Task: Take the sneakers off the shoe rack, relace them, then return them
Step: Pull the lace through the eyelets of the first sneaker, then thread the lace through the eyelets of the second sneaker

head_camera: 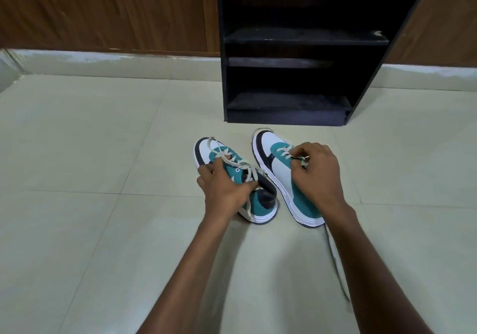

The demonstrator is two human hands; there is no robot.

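Two teal, white and black sneakers lie on the tiled floor in front of the black shoe rack [304, 39]. My left hand [227, 186] grips the left sneaker [260, 204] around its middle, over loose cream laces that loop toward the toe. My right hand [316, 176] rests on the right sneaker [278, 168], tilted on its side, with the fingers pinching its lace near the eyelets. A long loose lace end [335, 256] trails back along the floor beside my right forearm.
The rack's shelves hold nothing that I can see. It stands against a wood-panelled wall [103, 11] with a pale skirting. Pale floor tiles [77, 153] spread to the left and right of the sneakers.
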